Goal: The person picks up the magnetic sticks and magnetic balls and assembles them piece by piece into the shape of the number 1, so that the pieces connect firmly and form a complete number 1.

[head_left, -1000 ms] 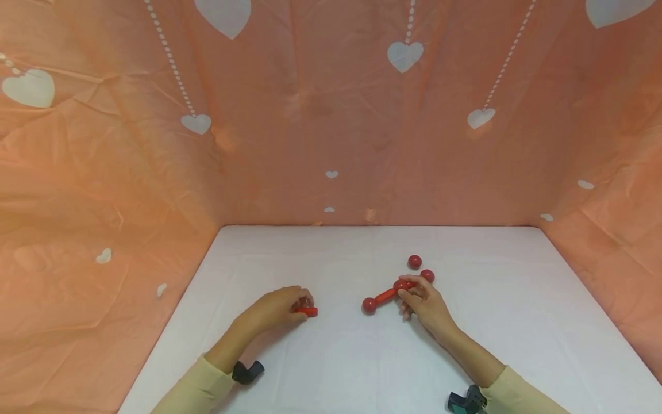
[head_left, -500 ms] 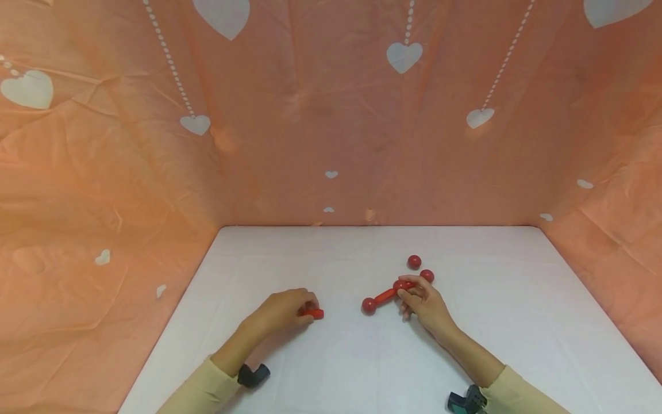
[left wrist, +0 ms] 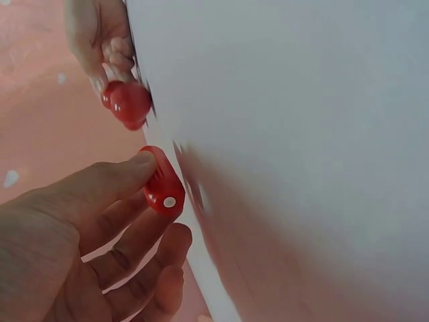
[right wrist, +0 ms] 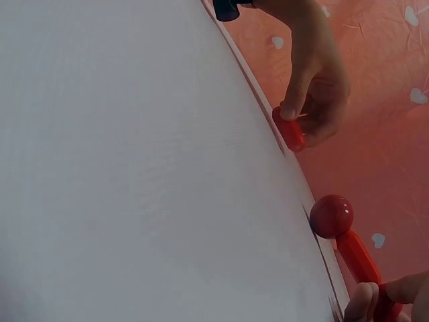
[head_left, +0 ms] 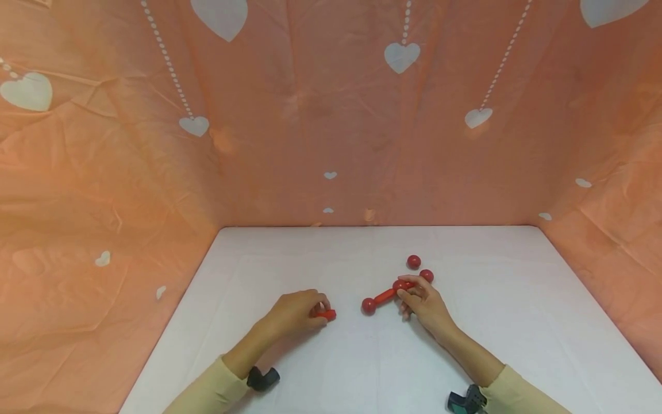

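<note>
My left hand [head_left: 297, 310] pinches a short red rod [head_left: 328, 315] between thumb and fingers, just above the table. A small pale disc shows on the rod's end in the left wrist view. To the right, my right hand [head_left: 433, 313] pinches a red ball [head_left: 399, 286] in the middle of a joined piece. From that ball a red rod [head_left: 384, 296] runs to another ball [head_left: 369, 306], the end closest to my left hand. On the far side a partly hidden rod leads toward a third ball [head_left: 426, 275]; my fingers cover whether they join.
A loose red ball [head_left: 414, 262] lies behind the joined piece. The white table [head_left: 289, 253] meets orange cloth [head_left: 331, 132] printed with pale hearts at the back and sides. Dark wrist devices sit at both cuffs.
My left hand has moved steadily to the right with the red rod, closing the distance to the joined piece. My right hand and the balls have stayed in place.
</note>
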{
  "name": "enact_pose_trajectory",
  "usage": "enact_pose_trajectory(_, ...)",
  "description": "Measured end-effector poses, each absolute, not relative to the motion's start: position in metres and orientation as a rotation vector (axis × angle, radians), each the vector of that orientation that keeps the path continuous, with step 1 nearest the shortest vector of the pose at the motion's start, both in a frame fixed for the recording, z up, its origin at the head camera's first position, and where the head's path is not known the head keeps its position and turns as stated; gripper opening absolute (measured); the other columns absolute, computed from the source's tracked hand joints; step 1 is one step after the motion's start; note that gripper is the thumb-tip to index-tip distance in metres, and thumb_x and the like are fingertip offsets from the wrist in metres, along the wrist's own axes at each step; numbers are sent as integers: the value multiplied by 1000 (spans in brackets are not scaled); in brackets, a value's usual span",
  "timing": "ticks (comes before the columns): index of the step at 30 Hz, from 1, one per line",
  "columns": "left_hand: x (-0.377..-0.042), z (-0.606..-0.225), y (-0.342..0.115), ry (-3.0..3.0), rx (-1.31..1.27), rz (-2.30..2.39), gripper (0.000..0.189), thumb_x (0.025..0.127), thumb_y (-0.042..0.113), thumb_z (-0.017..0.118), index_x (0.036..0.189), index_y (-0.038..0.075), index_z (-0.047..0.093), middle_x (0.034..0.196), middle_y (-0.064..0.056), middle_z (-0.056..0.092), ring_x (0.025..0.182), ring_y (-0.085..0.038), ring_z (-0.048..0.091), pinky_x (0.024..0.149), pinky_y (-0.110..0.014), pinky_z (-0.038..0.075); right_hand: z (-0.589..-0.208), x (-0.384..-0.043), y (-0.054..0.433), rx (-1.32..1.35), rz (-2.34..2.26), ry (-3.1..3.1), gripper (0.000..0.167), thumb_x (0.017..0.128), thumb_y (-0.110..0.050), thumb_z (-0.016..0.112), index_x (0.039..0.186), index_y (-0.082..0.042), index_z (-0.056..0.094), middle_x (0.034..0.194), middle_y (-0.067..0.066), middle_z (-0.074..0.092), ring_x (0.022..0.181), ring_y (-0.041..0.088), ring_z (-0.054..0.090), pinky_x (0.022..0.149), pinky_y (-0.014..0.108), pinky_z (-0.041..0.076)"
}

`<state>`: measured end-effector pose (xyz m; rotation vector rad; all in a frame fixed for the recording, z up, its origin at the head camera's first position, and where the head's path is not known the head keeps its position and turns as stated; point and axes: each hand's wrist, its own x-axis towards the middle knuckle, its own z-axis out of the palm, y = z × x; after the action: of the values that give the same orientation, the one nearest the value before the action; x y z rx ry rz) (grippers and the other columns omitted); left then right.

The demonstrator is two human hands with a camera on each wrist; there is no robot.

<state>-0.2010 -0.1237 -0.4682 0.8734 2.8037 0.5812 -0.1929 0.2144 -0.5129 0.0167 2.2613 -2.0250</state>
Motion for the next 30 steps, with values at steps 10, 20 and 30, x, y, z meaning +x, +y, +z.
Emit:
enact_pose_trajectory(10,-198,-469,-101,2799,837,621,23,93,27,87,112,18,78,83,12,64,76,-5,57,69,-26,49,-514,-193,214,13,-2014,2284,42,106,-13,69,145,-4,57,97,17,69,68,19,65,66,26,59)
enact_pose_trajectory(20,-198,-471,-84,2774,807,641,24,93,28,87,113,18,78,82,13,65,75,-4,57,70,-26,49,-512,-192,214,4,-2015,2277,43,106,-16,69,146,-5,56,97,19,68,69,20,65,67,26,59)
enact_pose_trajectory(30,-200,-470,-75,2788,786,637,24,93,28,87,113,18,79,82,13,64,74,-5,56,69,-26,49,-511,-192,213,11,-2018,2269,44,106,-16,69,146,-5,56,98,18,68,70,19,65,67,26,60)
